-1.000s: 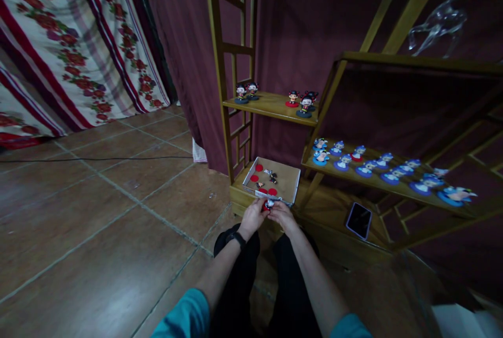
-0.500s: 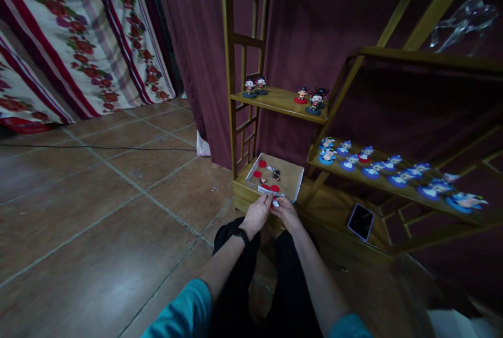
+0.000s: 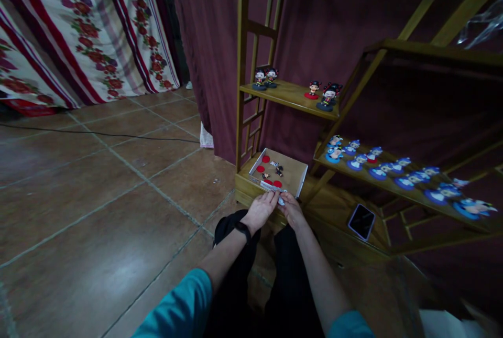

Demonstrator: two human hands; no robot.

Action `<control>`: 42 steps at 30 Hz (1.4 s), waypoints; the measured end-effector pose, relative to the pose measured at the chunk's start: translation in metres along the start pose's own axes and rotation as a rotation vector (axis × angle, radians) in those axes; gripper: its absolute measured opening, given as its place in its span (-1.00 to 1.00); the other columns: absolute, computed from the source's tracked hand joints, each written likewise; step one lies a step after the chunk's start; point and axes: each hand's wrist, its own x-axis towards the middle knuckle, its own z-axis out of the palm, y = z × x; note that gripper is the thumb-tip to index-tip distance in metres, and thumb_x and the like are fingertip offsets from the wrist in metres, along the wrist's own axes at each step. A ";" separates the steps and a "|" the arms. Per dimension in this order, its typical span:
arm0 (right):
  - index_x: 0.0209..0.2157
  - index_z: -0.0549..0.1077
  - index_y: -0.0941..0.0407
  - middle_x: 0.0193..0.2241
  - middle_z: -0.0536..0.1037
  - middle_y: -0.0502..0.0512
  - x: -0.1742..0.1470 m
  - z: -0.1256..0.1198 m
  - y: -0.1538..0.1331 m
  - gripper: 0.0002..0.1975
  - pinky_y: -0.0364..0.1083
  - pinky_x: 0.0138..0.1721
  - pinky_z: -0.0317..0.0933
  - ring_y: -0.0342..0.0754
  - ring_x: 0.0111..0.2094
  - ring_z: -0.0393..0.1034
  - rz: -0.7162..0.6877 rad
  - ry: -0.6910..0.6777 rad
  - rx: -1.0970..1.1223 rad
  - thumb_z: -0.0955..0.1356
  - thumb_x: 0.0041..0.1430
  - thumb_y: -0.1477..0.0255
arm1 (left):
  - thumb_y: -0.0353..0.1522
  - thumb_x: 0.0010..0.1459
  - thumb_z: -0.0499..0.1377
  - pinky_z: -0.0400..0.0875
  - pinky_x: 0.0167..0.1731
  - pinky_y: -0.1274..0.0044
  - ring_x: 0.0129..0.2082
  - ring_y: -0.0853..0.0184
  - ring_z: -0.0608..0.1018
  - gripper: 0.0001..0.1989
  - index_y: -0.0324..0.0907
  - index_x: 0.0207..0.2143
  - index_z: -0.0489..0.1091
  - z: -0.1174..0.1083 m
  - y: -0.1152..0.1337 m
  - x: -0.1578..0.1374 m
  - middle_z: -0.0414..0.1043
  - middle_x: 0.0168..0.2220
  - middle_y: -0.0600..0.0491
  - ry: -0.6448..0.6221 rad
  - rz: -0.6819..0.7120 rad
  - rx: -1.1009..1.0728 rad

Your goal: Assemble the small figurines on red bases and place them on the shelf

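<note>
My left hand and my right hand meet at the near edge of a shallow box. Between their fingertips they pinch a small whitish figurine, mostly covered by the fingers. Inside the box lie several round red bases along the left and near sides. Near its middle are a dark-haired figurine lying on its side and a small whitish piece. Another little figurine rests close to the red bases.
The box stands on the bottom of a wooden shelf unit. Black-haired figurines stand on the upper shelf. Several blue-based figurines line the middle shelf at right. A phone lies lower right. A black cable crosses the tiled floor.
The view has shifted a little, so the shelf appears further right. Both hands stay together at the box's near edge, the fingers slightly rearranged around the small figurine.
</note>
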 end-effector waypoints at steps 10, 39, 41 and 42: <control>-0.44 0.33 0.05 -0.37 0.52 -0.05 -0.003 0.001 -0.002 -0.78 -0.13 -0.33 0.28 -0.11 -0.34 0.38 0.003 -0.014 -0.017 0.38 -0.25 0.45 | -0.49 0.18 -0.17 0.26 -0.20 0.47 -0.15 0.29 0.34 -0.57 -0.21 0.13 -0.04 0.001 -0.001 -0.002 0.25 -0.14 -0.10 0.001 0.026 0.040; -0.43 0.34 0.07 -0.41 0.50 -0.04 -0.002 -0.004 0.000 -0.74 -0.09 -0.25 0.30 -0.11 -0.33 0.41 0.045 -0.029 0.027 0.42 -0.27 0.46 | -0.51 0.10 -0.07 0.29 -0.18 0.51 -0.10 0.30 0.35 -0.50 -0.13 0.12 -0.04 0.004 -0.009 0.001 0.22 -0.08 -0.06 -0.051 -0.080 -0.180; -0.43 0.34 0.07 -0.39 0.50 -0.03 -0.003 -0.003 -0.002 -0.74 -0.09 -0.25 0.31 -0.11 -0.32 0.41 0.037 -0.027 0.024 0.42 -0.26 0.44 | -0.52 0.10 -0.08 0.30 -0.18 0.51 -0.10 0.29 0.35 -0.48 -0.11 0.13 -0.06 0.004 -0.010 0.001 0.21 -0.08 -0.05 -0.062 -0.095 -0.224; -0.43 0.34 0.07 -0.39 0.50 -0.03 -0.003 -0.002 -0.002 -0.74 -0.09 -0.25 0.31 -0.11 -0.33 0.41 0.033 -0.029 0.027 0.42 -0.25 0.43 | -0.52 0.09 -0.08 0.30 -0.18 0.51 -0.09 0.29 0.35 -0.47 -0.11 0.13 -0.06 0.004 -0.010 0.001 0.21 -0.07 -0.06 -0.065 -0.102 -0.242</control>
